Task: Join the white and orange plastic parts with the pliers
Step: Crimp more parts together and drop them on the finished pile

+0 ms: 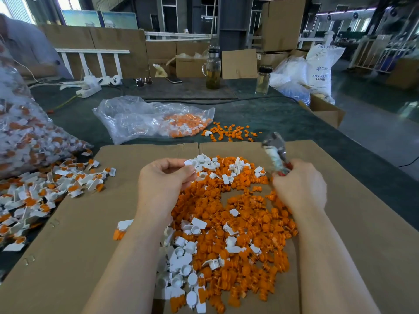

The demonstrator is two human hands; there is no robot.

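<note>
Nearest, below both wrists, the heap of orange parts (244, 223) and white parts (181, 257) runs off the bottom edge on flattened cardboard (362, 234). The left hand (163, 180) has fingers curled, pinching something at the tips; which piece cannot be made out. The right hand (299, 184) grips the blurred pliers (275, 150), jaws unclear. Beyond the fingers a clear bag (145, 118) on the desk (283, 116) holds orange and white pieces.
</note>
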